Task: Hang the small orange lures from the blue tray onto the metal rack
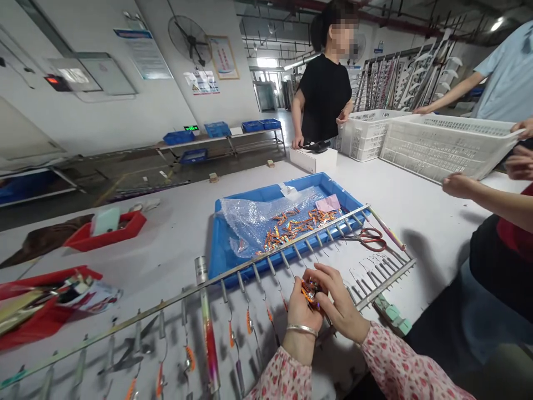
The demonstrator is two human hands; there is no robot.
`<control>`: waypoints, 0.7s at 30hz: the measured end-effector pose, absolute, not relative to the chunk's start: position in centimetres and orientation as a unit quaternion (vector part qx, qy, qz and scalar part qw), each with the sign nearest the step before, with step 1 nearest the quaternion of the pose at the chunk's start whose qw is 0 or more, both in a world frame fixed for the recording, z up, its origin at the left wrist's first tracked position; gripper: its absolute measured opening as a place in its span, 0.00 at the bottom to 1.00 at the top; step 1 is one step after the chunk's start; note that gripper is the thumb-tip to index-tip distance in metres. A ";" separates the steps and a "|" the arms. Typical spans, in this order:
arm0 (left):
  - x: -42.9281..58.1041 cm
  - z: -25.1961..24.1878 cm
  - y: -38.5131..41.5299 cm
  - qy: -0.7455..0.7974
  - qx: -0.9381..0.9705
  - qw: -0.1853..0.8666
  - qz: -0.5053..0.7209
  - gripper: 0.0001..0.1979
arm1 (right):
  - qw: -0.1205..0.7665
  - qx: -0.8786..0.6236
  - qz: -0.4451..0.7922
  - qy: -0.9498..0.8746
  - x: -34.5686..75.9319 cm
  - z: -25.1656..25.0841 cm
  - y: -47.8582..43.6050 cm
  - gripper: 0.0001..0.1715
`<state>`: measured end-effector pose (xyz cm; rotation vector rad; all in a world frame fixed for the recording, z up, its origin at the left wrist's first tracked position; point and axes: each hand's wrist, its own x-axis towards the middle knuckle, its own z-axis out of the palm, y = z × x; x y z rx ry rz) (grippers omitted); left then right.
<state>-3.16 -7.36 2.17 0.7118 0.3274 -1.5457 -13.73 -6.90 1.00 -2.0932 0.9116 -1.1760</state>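
My left hand [300, 311], with a silver bangle on the wrist, and my right hand [339, 303] are cupped together around a small bunch of orange fishing lures [310, 290]. They sit just over a long metal rack [258, 261] with rows of pegs that lies across the white table. Several orange lures [249, 321] hang from hooks on the rack to the left of my hands. Behind the rack stands a blue tray [266, 194] that holds a pile of the same lures [297, 225] and a sheet of bubble wrap [258, 216].
Red-handled scissors [368, 238] lie right of the tray. Red trays [106, 230] sit at the left. A person in black [325, 100] stands at the far side. Other people at the right hold a white plastic basket [445, 144]. A second white basket [366, 133] stands behind it.
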 end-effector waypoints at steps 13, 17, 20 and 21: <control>-3.5 2.4 -7.6 0.151 0.251 0.644 -0.707 0.16 | 0.240 -0.862 -0.379 0.237 -16.0 0.6 -7.8 0.14; -4.3 2.1 -7.1 0.152 0.293 0.637 -0.696 0.14 | 0.206 -0.849 -0.389 0.290 -16.1 0.5 -8.1 0.12; -5.2 1.3 -6.7 0.144 0.330 0.619 -0.698 0.10 | 0.170 -0.845 -0.363 0.354 -16.2 0.4 -8.6 0.13; -5.4 1.0 -6.6 0.135 0.339 0.616 -0.698 0.09 | 0.155 -0.849 -0.347 0.368 -16.2 0.4 -8.9 0.13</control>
